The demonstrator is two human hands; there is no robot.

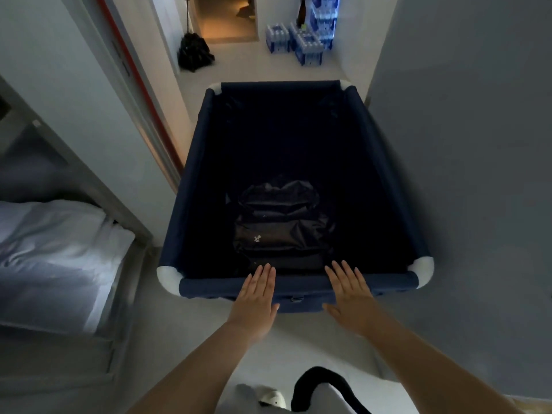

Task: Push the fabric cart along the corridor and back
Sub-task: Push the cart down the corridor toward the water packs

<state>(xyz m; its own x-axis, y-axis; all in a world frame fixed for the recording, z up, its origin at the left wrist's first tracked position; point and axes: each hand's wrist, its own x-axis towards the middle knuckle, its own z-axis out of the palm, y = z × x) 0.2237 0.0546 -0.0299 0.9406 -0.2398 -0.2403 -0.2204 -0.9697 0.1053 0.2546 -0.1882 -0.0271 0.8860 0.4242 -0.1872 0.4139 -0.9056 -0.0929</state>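
Note:
A deep navy fabric cart (388, 186) with white corner caps stands in front of me in a narrow corridor. A black bag (280, 231) lies at its bottom. My left hand (258, 294) rests flat on the near rim, fingers straight and held together. On the same rim, further right, my right hand (348, 291) also lies flat with its fingers spread. Neither hand curls around the rim.
A bunk bed with a white pillow (50, 252) stands close on the left. A grey wall (463, 144) runs along the right. Ahead, packs of water bottles (301, 43) and a dark bag (194, 52) sit on the floor near a lit doorway (227, 16).

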